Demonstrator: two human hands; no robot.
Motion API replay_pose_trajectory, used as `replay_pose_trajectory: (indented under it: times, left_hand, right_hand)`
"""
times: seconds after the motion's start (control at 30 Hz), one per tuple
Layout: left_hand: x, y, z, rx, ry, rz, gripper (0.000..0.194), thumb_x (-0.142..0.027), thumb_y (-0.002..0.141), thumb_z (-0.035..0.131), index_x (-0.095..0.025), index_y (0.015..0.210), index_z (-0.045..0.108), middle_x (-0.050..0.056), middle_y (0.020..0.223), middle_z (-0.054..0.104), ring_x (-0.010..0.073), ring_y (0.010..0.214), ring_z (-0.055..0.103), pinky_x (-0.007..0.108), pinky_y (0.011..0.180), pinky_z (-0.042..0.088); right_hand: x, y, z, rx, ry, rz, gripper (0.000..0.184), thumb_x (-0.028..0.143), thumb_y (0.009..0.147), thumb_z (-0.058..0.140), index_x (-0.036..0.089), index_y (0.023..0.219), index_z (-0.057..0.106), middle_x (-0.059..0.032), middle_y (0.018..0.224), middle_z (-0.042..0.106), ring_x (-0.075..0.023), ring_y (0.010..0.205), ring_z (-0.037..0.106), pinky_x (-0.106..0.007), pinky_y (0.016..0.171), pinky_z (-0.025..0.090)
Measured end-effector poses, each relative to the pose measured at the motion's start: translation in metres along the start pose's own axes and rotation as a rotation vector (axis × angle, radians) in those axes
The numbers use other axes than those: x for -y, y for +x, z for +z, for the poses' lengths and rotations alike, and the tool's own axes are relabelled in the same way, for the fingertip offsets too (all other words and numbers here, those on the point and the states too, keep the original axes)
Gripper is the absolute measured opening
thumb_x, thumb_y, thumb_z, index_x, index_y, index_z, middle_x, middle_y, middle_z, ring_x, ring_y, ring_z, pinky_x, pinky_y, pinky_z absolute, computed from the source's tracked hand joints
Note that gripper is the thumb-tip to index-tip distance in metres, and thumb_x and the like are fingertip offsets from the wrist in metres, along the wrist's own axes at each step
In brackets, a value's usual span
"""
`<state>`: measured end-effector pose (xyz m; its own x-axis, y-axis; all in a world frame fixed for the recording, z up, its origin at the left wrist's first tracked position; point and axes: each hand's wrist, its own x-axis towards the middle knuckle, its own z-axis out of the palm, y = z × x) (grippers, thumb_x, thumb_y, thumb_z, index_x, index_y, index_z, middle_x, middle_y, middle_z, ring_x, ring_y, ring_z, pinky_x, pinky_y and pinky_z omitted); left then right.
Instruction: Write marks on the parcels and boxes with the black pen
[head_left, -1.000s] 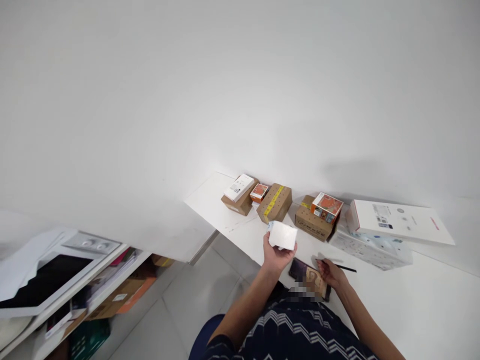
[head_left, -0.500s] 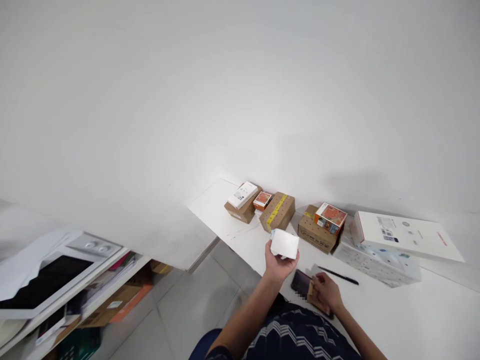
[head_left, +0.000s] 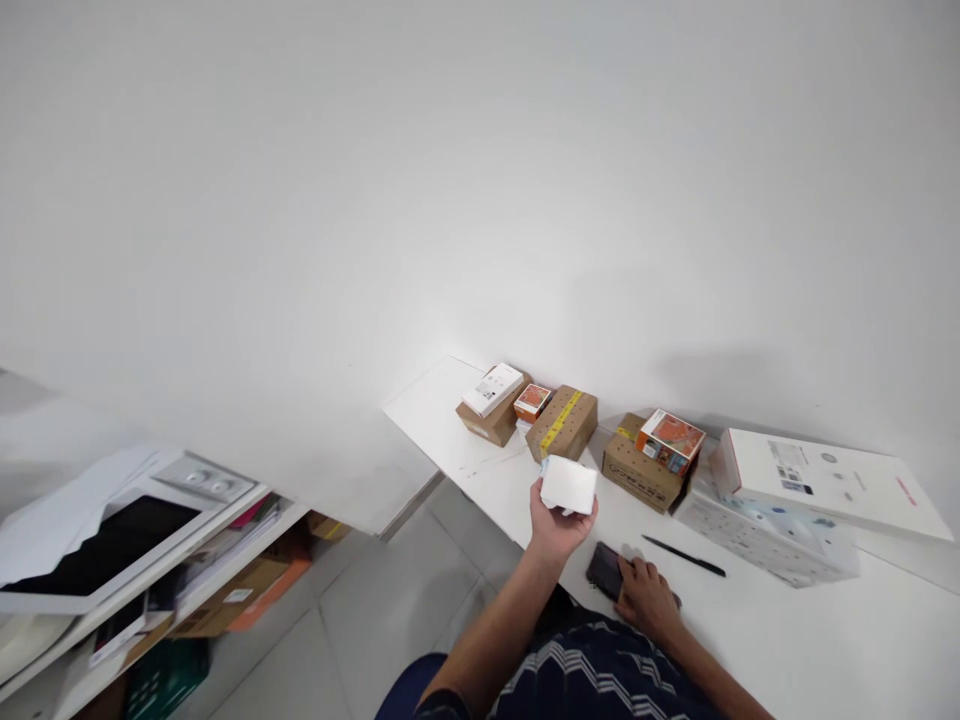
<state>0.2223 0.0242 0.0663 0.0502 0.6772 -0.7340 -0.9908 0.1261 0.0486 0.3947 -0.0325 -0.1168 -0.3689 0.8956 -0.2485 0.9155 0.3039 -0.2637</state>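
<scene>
Above the near edge of the table, my left hand (head_left: 559, 530) is wrapped round a small white box-shaped packet (head_left: 570, 485), its plain side facing up and some blue at its left edge. My right hand (head_left: 651, 598) lies over a dark phone (head_left: 604, 568) on the table, with its fingers curled on the phone and covering much of it. Beyond the right hand, a black pen (head_left: 684, 556) rests on the white table (head_left: 795, 640). A cardboard box with yellow tape (head_left: 564, 424) stands just behind the white packet.
Along the wall stand another cardboard box (head_left: 637, 476) with an orange box (head_left: 670, 440) on top, a long white box (head_left: 836, 480) on a patterned package (head_left: 780, 540), and smaller boxes (head_left: 491, 390) at the far end. Left, a cluttered shelf (head_left: 247, 570) holds a microwave (head_left: 120, 540).
My right hand has come down from a pinch above the phone to lie over it. The left hand holds the white packet in about the same place. The view has shifted slightly.
</scene>
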Motion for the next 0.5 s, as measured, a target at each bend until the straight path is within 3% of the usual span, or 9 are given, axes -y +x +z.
replay_pose_trajectory:
  times: [0.1,0.2,0.3,0.4,0.5]
  left_hand:
    - [-0.002,0.0,0.001,0.002,-0.001,0.011,0.037,-0.04,0.072,0.063,-0.018,0.102,0.059,0.011,0.094,0.066,0.0296,0.088,0.064,0.044,0.074,0.051]
    - [-0.007,0.002,0.003,0.001,-0.011,0.035,0.035,-0.038,0.071,0.063,-0.019,0.1,0.06,0.01,0.091,0.066,0.0293,0.088,0.064,0.045,0.075,0.051]
    - [-0.013,0.003,0.004,-0.011,-0.02,0.054,0.036,-0.039,0.071,0.064,-0.018,0.1,0.06,0.01,0.091,0.066,0.0298,0.088,0.064,0.046,0.074,0.052]
    - [-0.016,0.003,0.006,-0.015,-0.025,0.067,0.037,-0.039,0.07,0.064,-0.017,0.1,0.06,0.011,0.093,0.066,0.0301,0.088,0.064,0.046,0.075,0.053]
    - [-0.016,0.001,0.008,-0.006,-0.023,0.065,0.037,-0.038,0.07,0.063,-0.017,0.1,0.06,0.011,0.093,0.066,0.0297,0.088,0.064,0.046,0.075,0.053]
  right_hand:
    - [-0.005,0.003,-0.002,-0.018,0.103,0.023,0.063,0.023,0.068,0.065,0.015,0.13,0.057,-0.02,0.121,0.06,-0.0369,0.112,0.052,-0.045,0.09,0.041]
    - [-0.012,0.006,-0.011,-0.038,0.407,0.144,0.062,0.031,0.066,0.067,0.015,0.125,0.06,-0.0165,0.11,0.064,-0.0353,0.105,0.056,-0.045,0.088,0.044]
    - [-0.016,0.004,-0.034,-0.023,1.026,0.336,0.057,0.043,0.07,0.064,0.016,0.119,0.061,-0.01,0.091,0.069,-0.0284,0.089,0.063,-0.04,0.079,0.05]
    - [-0.013,-0.008,-0.072,0.034,1.728,0.522,0.047,0.052,0.074,0.062,0.017,0.106,0.064,-0.0077,0.084,0.073,-0.0229,0.075,0.066,-0.035,0.069,0.053]
    - [-0.003,-0.024,-0.119,0.083,2.207,0.48,0.042,0.049,0.078,0.058,0.017,0.103,0.066,-0.0112,0.096,0.075,-0.0236,0.082,0.069,-0.038,0.076,0.055]
